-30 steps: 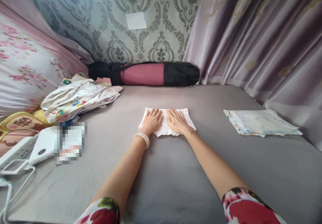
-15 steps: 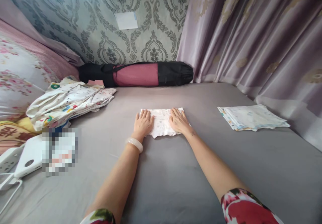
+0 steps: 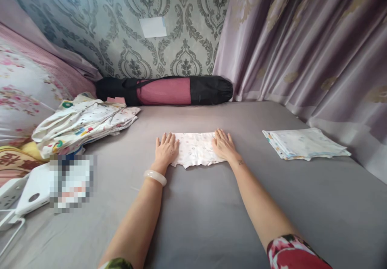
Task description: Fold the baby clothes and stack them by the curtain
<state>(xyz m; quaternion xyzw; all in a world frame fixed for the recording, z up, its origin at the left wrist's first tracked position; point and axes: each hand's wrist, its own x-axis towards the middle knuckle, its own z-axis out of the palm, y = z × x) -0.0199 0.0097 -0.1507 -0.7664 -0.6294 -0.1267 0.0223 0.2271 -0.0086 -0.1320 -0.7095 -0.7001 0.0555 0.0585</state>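
Observation:
A small white printed cloth [image 3: 195,148], folded into a rough rectangle, lies flat on the grey bed sheet [image 3: 205,212]. Its near edge looks wavy. At the cloth's left end my left hand [image 3: 166,148] lies palm down, fingers spread, partly over the edge. My right hand [image 3: 223,143] rests flat across the right end, its fingers stretched out and pointing away from me. Neither hand grips anything. Whether the cloth has one layer or several cannot be made out from here.
To the right lies a stack of folded cloths [image 3: 305,142]. A heap of loose printed clothes [image 3: 87,120] is at left, near a white device [image 3: 38,188] with a cable. Against the wall lies a long black and pink bag [image 3: 165,91]. Curtains [image 3: 272,51] hang at right.
My hands have slid apart over the cloth, the left one leftward and the right one rightward, from its middle part to its two ends. More of the cloth's print shows between them.

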